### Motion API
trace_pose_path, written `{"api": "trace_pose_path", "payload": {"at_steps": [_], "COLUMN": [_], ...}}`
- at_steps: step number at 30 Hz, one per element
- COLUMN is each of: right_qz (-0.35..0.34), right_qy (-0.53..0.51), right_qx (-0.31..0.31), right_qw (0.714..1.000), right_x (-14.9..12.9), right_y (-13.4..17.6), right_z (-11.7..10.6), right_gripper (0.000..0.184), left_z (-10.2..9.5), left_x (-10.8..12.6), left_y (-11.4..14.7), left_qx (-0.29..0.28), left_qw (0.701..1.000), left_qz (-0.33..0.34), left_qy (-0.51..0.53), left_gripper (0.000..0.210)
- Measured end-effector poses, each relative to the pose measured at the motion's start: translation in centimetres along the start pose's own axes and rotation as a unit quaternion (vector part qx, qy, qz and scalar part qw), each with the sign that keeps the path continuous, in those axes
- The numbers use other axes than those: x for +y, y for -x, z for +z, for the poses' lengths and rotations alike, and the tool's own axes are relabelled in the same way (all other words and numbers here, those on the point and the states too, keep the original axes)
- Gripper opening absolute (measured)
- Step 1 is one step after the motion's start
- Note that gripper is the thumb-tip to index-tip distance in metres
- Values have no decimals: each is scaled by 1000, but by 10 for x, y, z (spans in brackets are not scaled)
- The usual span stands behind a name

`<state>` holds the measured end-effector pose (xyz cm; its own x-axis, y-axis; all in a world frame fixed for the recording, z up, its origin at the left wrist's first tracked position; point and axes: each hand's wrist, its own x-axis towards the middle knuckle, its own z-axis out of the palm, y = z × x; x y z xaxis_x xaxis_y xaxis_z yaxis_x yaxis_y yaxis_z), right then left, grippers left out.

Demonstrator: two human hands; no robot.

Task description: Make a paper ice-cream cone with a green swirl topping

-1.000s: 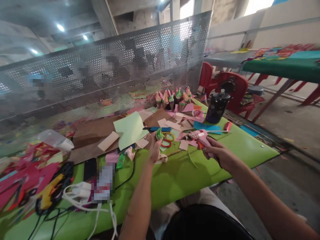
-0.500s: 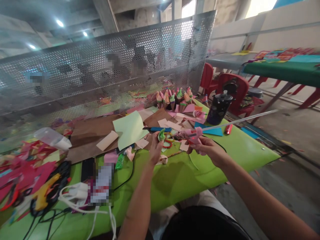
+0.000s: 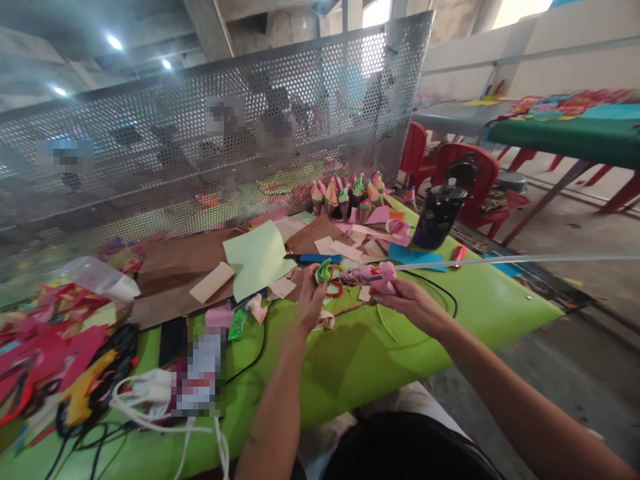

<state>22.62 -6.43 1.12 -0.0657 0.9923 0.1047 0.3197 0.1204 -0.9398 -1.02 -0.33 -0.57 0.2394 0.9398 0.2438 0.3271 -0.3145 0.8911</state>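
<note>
My left hand (image 3: 311,303) is closed on a small green paper swirl (image 3: 323,270), shaped like an ice-cream top. My right hand (image 3: 413,303) grips a pink hot glue gun (image 3: 377,275), with a long clear glue stick (image 3: 480,260) poking out of its back towards the right. The gun's nozzle points left at the swirl; whether the two touch I cannot tell. Under my hands are red-handled scissors (image 3: 334,289), partly hidden, and scraps of paper. Several finished-looking paper cones with swirled tops (image 3: 344,193) stand together at the back of the table.
A pale green sheet (image 3: 257,257) lies over brown paper (image 3: 175,273). A dark bottle (image 3: 439,215) stands at the right rear, near a red marker-like tube (image 3: 459,256). Left are pink scraps (image 3: 50,333), a yellow tool (image 3: 89,387) and white cables (image 3: 150,417). A perforated metal panel (image 3: 225,160) borders the back.
The glue gun has turned, its glue stick swinging down from a rising slant to nearly level. My left hand with the green swirl has stayed almost in place.
</note>
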Motion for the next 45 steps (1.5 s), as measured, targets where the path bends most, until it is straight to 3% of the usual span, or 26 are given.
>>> {"api": "trace_pose_path", "payload": {"at_steps": [11,25,45], "right_qz": [-29,-43,-53], "right_qy": [30,177,206], "right_qx": [1,11,13], "right_qw": [999,983,977], "right_x": [-3,-23,-27], "right_y": [2,4,6], "right_z": [3,0,-1], "right_gripper": [26,39,37], "left_z": [1,2,2], "left_x": [-2,-2,-3], "left_y": [0,1,1], "left_qx": [-10,-6,-1], "left_qw": [1000,1000,1000], "left_qz": [8,4,7], "left_qy": [5,23,27], "left_gripper": [33,33,34]}}
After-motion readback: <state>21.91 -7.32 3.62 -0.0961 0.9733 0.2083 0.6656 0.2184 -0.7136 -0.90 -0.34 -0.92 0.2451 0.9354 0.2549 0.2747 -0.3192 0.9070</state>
